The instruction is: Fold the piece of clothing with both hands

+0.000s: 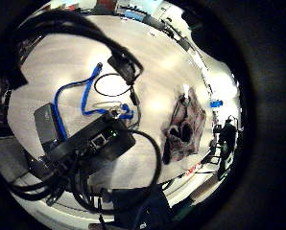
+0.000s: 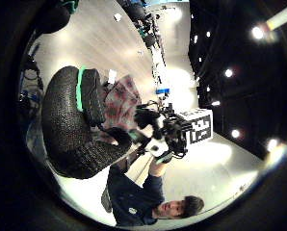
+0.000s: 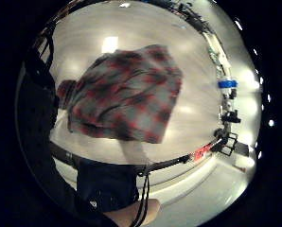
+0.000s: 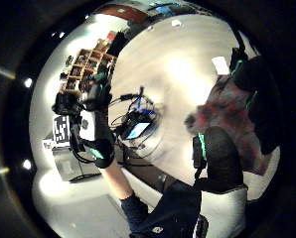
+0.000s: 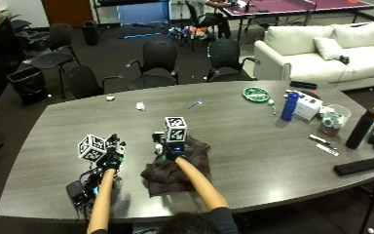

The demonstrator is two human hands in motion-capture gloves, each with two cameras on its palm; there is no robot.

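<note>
Grey wood-grain worktop (image 5: 239, 122) in an office lounge, dark plaid garment (image 5: 174, 168) bunched near the front edge, red and grey checks visible. Right hand (image 5: 171, 148) raised over the far edge of the cloth, fingers (image 4: 222, 158) curled round a fold of the fabric, thumb and fingers clamped on plaid in the right thumb side palm view. Same garment (image 3: 124, 94) hanging close under the right palm, filling much of that view. Left hand (image 5: 111, 153) lifted clear of the cloth, just to the garment's left, above a tangle of gear; fingers (image 4: 99, 94) straight and spread, gripping nothing. Beneath that hand, black electronics box (image 1: 92, 141) with blue cable (image 1: 88, 91) looped beside it on the worktop. Well apart, toward the far right: blue bottle (image 5: 290, 106), white box (image 5: 308, 106), green plate (image 5: 256, 93), black bottle (image 5: 359, 128), black case (image 5: 360, 166). Beyond the worktop, black office chairs (image 5: 158, 61) and white sofa (image 5: 323, 48).
</note>
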